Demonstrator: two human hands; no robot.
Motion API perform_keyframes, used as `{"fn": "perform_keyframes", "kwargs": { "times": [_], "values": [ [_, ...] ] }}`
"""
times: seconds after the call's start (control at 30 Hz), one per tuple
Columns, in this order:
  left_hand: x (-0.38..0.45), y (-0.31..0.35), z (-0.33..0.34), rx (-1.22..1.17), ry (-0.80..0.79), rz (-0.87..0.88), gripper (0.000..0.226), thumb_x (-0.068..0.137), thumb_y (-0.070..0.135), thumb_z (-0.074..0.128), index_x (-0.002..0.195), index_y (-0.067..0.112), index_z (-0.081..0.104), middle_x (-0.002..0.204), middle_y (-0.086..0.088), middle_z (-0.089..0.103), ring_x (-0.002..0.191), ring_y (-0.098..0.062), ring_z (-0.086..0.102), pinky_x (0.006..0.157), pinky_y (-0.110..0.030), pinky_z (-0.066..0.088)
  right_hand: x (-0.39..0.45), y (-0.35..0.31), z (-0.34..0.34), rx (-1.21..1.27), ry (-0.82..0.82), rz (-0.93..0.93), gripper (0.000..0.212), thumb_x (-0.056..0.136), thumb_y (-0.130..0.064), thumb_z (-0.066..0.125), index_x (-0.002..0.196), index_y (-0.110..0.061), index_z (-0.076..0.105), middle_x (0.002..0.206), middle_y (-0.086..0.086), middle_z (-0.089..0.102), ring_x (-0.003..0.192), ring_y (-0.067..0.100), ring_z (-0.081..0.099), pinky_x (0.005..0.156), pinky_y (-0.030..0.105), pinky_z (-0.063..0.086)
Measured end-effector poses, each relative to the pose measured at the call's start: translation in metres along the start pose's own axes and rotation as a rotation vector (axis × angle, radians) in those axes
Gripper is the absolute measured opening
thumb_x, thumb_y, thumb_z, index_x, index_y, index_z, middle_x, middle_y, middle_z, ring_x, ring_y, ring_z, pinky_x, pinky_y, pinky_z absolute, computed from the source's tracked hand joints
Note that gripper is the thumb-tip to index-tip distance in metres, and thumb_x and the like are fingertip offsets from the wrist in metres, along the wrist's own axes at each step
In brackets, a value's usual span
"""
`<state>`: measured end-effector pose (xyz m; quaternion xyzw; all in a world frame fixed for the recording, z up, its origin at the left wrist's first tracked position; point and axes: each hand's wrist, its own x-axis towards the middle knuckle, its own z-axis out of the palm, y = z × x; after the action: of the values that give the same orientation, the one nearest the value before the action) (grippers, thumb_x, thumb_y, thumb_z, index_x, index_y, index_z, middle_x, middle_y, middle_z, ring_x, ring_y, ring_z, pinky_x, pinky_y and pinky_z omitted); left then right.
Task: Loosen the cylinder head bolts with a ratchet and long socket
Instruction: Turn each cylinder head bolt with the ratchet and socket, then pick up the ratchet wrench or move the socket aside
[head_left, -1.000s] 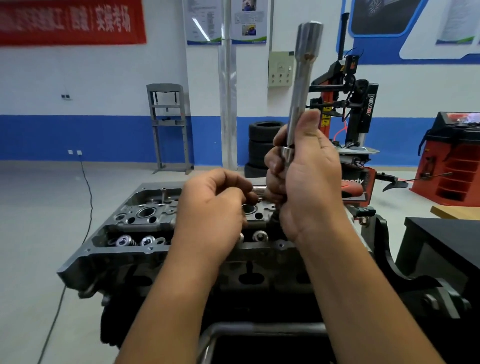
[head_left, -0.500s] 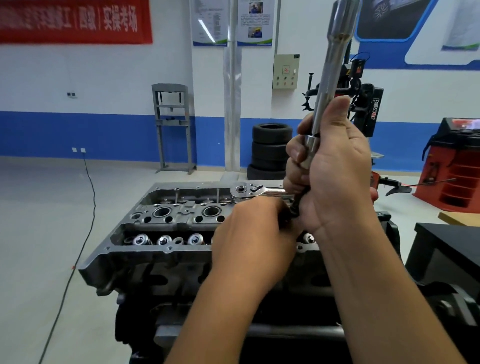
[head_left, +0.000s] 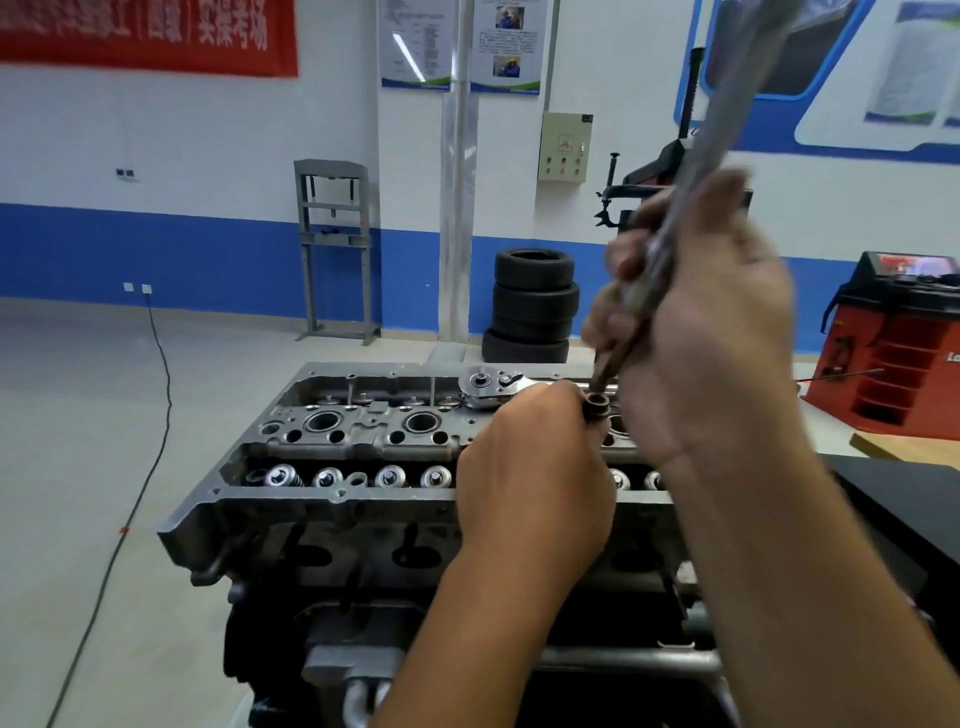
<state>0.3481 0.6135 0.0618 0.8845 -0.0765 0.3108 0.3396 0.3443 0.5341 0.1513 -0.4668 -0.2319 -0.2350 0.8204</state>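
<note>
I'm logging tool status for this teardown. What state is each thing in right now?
Long socket: held up at a tilt in the right hand, blurred.
Small socket: pinched by the left hand, open end up.
Ratchet: lying on the cylinder head, unheld.
Cylinder head: uncovered, valve springs showing.
Tyres: stacked by the wall.

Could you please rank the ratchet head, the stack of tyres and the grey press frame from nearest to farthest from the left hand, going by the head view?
1. Ratchet head: lying on the cylinder head, just beyond the left hand.
2. Stack of tyres: on the floor behind the engine, by the wall.
3. Grey press frame: against the wall, far left.
</note>
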Motion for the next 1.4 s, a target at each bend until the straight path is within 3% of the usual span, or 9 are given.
{"fn": "perform_keyframes", "kwargs": {
  "times": [0.13,0.23,0.4,0.53,0.8,0.9,1.03,1.2,1.4],
  "values": [
    [0.002,0.000,0.002,-0.007,-0.011,0.000,0.017,0.104,0.037,0.055,0.090,0.028,0.055,0.093,0.009,0.061,0.080,-0.021,0.055,0.066,-0.039,0.041,0.013,-0.036,-0.007,-0.050,-0.043,-0.148,0.031,0.116,-0.027,0.025,0.100,-0.016,0.050,0.072,-0.004,0.051,0.046,0.009,0.039,0.049,0.023,0.036],
    [0.000,0.004,0.001,-0.029,-0.049,0.004,0.017,0.108,0.037,0.050,0.096,0.027,0.056,0.095,0.008,0.064,0.085,-0.022,0.061,0.073,-0.043,0.052,0.009,-0.040,-0.017,0.053,0.106,0.011,0.040,0.111,-0.053,0.031,0.096,-0.020,0.048,0.067,-0.004,0.050,0.043,0.012,0.033,0.048,0.023,0.034],
    [0.007,0.025,-0.041,-0.664,0.243,0.067,0.013,0.107,0.035,0.053,0.097,0.032,0.061,0.082,0.009,0.074,0.073,-0.008,0.073,0.067,-0.033,0.063,0.008,-0.040,-0.041,0.162,0.292,0.369,0.049,0.104,-0.067,0.033,0.093,-0.021,0.047,0.057,-0.005,0.048,0.042,0.011,0.029,0.050,0.022,0.028],
    [0.007,0.021,-0.058,-0.803,0.030,-0.123,0.012,0.105,0.024,0.061,0.095,0.023,0.067,0.074,-0.001,0.075,0.060,-0.015,0.071,0.059,-0.042,0.065,0.006,-0.046,-0.055,0.125,0.273,0.429,0.049,0.104,-0.066,0.035,0.092,-0.021,0.050,0.060,-0.003,0.049,0.043,0.012,0.031,0.050,0.022,0.030],
    [-0.071,0.106,0.007,-1.155,-0.231,-0.105,0.019,0.099,0.006,0.068,0.082,0.012,0.075,0.065,-0.002,0.071,0.046,-0.012,0.063,0.042,-0.022,0.049,-0.093,-0.084,-0.113,0.015,0.243,0.514,0.044,0.089,-0.069,0.062,0.081,-0.025,0.059,0.055,-0.001,0.040,0.037,0.014,0.028,0.042,0.018,0.026],
    [-0.114,0.151,0.035,-1.142,-0.452,-0.085,0.029,0.099,-0.004,0.062,0.091,0.016,0.082,0.062,-0.003,0.070,0.046,-0.012,0.061,0.043,-0.020,0.048,-0.138,-0.109,-0.158,-0.168,0.328,0.463,0.034,0.082,-0.050,0.081,0.081,-0.022,0.062,0.060,0.008,0.054,0.051,0.026,0.047,0.052,0.024,0.038],
    [-0.166,0.212,0.072,-0.991,-0.720,0.010,0.045,0.099,-0.003,0.052,0.102,0.029,0.083,0.075,0.000,0.078,0.066,-0.015,0.070,0.055,-0.023,0.051,-0.185,-0.167,-0.225,-0.444,0.494,0.387,0.021,0.095,-0.021,0.073,0.078,-0.010,0.065,0.059,0.012,0.057,0.049,0.025,0.055,0.047,0.028,0.045],
    [-0.225,0.285,0.120,-0.945,-0.769,-0.084,0.027,0.100,0.009,0.066,0.082,0.026,0.078,0.070,0.002,0.075,0.056,-0.008,0.064,0.048,-0.020,0.046,-0.225,-0.267,-0.315,-0.684,0.700,0.357,0.025,0.101,-0.032,0.066,0.088,-0.012,0.061,0.051,0.000,0.047,0.038,0.015,0.036,0.038,0.025,0.030],
    [-0.299,0.342,0.143,-0.960,-0.974,-0.283,0.013,0.100,0.009,0.067,0.094,0.017,0.076,0.064,0.001,0.072,0.047,-0.010,0.057,0.044,-0.024,0.041,-0.255,-0.385,-0.442,-0.839,0.998,0.508,0.031,0.100,-0.036,0.068,0.085,-0.012,0.056,0.052,-0.001,0.049,0.035,0.010,0.037,0.038,0.021,0.032]
  ]
}}
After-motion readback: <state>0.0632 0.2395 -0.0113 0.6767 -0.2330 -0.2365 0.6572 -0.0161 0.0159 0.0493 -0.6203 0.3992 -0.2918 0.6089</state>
